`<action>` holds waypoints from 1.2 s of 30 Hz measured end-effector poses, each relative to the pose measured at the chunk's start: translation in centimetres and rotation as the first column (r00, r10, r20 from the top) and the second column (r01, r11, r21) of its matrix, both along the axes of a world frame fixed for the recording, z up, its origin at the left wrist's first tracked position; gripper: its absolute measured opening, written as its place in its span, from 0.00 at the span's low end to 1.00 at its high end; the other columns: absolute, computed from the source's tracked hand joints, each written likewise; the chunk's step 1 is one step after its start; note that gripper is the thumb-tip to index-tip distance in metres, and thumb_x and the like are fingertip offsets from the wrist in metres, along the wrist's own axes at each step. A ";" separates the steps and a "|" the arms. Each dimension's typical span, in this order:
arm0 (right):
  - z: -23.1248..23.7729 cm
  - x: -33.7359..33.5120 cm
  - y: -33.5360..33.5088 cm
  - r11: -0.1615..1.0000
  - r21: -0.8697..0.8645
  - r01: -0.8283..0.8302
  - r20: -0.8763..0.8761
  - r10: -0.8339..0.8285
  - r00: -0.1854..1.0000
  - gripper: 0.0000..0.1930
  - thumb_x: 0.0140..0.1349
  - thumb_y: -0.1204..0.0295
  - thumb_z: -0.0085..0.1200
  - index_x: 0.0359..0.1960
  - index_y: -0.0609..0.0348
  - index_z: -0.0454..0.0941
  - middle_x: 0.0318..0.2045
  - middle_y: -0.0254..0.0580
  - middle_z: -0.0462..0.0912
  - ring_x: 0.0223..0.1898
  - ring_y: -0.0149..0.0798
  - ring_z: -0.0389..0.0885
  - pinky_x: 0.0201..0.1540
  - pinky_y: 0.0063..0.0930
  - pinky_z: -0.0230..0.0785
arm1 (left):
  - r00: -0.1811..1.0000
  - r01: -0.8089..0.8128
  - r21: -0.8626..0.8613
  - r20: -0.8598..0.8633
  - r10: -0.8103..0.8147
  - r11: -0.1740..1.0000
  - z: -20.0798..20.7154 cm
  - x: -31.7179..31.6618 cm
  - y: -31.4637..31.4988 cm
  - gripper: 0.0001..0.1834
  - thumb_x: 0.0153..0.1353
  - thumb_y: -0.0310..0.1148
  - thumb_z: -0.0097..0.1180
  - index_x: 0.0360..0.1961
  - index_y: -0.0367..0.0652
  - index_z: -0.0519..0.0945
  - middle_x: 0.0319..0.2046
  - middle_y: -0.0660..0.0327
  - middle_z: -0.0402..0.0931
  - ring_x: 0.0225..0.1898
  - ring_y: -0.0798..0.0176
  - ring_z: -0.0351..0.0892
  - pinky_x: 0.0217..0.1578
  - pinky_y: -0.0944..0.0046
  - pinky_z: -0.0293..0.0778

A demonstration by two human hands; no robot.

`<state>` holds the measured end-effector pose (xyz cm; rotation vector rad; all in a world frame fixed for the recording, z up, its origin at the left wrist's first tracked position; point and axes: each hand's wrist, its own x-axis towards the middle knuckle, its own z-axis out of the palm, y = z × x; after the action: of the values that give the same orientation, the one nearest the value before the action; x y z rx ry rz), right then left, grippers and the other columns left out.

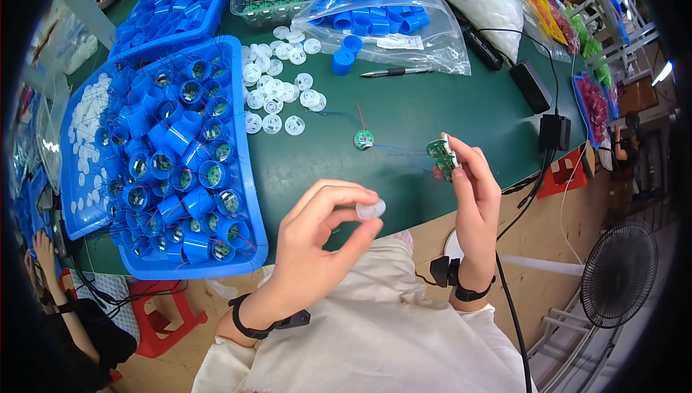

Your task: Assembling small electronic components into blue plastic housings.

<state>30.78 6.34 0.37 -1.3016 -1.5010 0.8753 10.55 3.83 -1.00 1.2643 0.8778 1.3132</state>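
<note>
My left hand [317, 227] pinches a small translucent white plastic disc [371, 210] between thumb and fingertips, above the near edge of the table. To its right, my right hand [472, 191] grips small green circuit boards [441, 156] by their edges; thin blue wires trail from them to the left. How many boards the fingers hold is hard to make out. Between and beyond the hands, a round green circuit board [364, 138] with red and blue wires lies on the green table [303, 159]. Several loose translucent discs [272, 104] are spread beyond my left hand.
At left, a blue tray [249, 198] carries blue cups [180, 137] with wired boards inside. Farther back are a clear tub of boards [270, 11], a bag of blue cups [382, 21] and a pen [395, 72]. Black power adapters [531, 86] and cables lie right; a fan [618, 274] stands beyond.
</note>
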 end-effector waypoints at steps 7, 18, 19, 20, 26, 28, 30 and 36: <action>3.6 -1.1 -2.3 0.972 -0.036 -0.231 -0.085 0.228 0.970 0.22 0.56 0.87 0.48 0.55 0.70 0.72 0.39 0.42 0.68 0.40 0.30 0.68 0.42 0.23 0.68 | 0.987 0.052 0.171 0.143 -0.077 0.984 1.5 -1.4 -1.2 0.15 0.48 0.12 0.63 0.38 0.30 0.77 0.40 0.49 0.76 0.38 0.58 0.83 0.40 0.63 0.81; 3.6 -3.1 -3.2 0.806 0.432 -0.403 0.114 0.395 0.912 0.24 0.39 0.92 0.58 0.44 0.70 0.78 0.38 0.48 0.81 0.33 0.43 0.81 0.34 0.30 0.72 | 0.992 -0.109 0.373 0.097 0.078 0.921 1.7 -1.6 -2.4 0.13 0.40 0.14 0.69 0.30 0.36 0.83 0.34 0.57 0.75 0.38 0.57 0.80 0.36 0.66 0.80; 3.4 -3.2 -3.2 0.781 0.453 -0.429 0.120 0.424 0.898 0.24 0.38 0.92 0.59 0.43 0.70 0.78 0.38 0.49 0.81 0.33 0.43 0.81 0.33 0.30 0.72 | 0.992 -0.123 0.404 0.078 0.100 0.906 1.6 -1.7 -2.5 0.13 0.40 0.15 0.70 0.29 0.37 0.83 0.34 0.58 0.75 0.38 0.59 0.80 0.35 0.67 0.79; 3.1 -3.3 -3.2 0.774 0.473 -0.422 0.111 0.422 0.900 0.24 0.37 0.92 0.59 0.42 0.70 0.79 0.37 0.49 0.81 0.31 0.42 0.80 0.32 0.30 0.72 | 0.992 -0.125 0.403 0.075 0.103 0.907 1.4 -1.7 -2.5 0.13 0.40 0.15 0.70 0.29 0.37 0.83 0.34 0.58 0.75 0.38 0.59 0.80 0.35 0.67 0.79; 2.7 -3.5 -3.3 0.772 0.474 -0.423 0.075 0.443 0.893 0.23 0.37 0.92 0.60 0.41 0.69 0.79 0.36 0.48 0.82 0.30 0.41 0.79 0.32 0.28 0.71 | 0.989 -0.132 0.573 0.019 0.148 0.809 0.3 -2.2 -1.9 0.15 0.37 0.19 0.73 0.30 0.42 0.85 0.34 0.60 0.75 0.38 0.60 0.78 0.31 0.68 0.77; 2.5 -3.7 -3.3 0.777 0.475 -0.413 0.051 0.444 0.895 0.23 0.37 0.92 0.60 0.41 0.69 0.79 0.36 0.48 0.82 0.30 0.41 0.79 0.32 0.28 0.71 | 0.992 -0.121 0.530 0.101 0.080 0.839 0.4 -1.9 -2.0 0.14 0.37 0.19 0.73 0.28 0.41 0.85 0.33 0.59 0.75 0.37 0.60 0.77 0.32 0.67 0.78; 2.4 -3.6 -3.3 0.782 0.477 -0.401 0.030 0.442 0.897 0.23 0.37 0.92 0.60 0.41 0.69 0.80 0.36 0.48 0.82 0.30 0.41 0.79 0.32 0.28 0.71 | 0.992 -0.108 0.524 0.110 0.058 0.845 0.3 -2.0 -2.1 0.14 0.37 0.19 0.73 0.28 0.40 0.85 0.35 0.58 0.74 0.37 0.60 0.78 0.32 0.67 0.78; 2.3 -3.8 -3.6 0.783 0.494 -0.378 0.053 0.406 0.912 0.22 0.37 0.92 0.60 0.40 0.69 0.80 0.36 0.47 0.82 0.30 0.41 0.79 0.31 0.28 0.70 | 0.989 -0.113 0.537 0.142 0.042 0.836 0.3 -1.8 -1.9 0.14 0.36 0.16 0.72 0.28 0.38 0.85 0.40 0.56 0.69 0.38 0.58 0.78 0.32 0.67 0.79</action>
<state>27.00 2.70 2.65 -0.5863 -1.8360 0.7006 8.75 1.94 -0.71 1.5683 0.4748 1.7677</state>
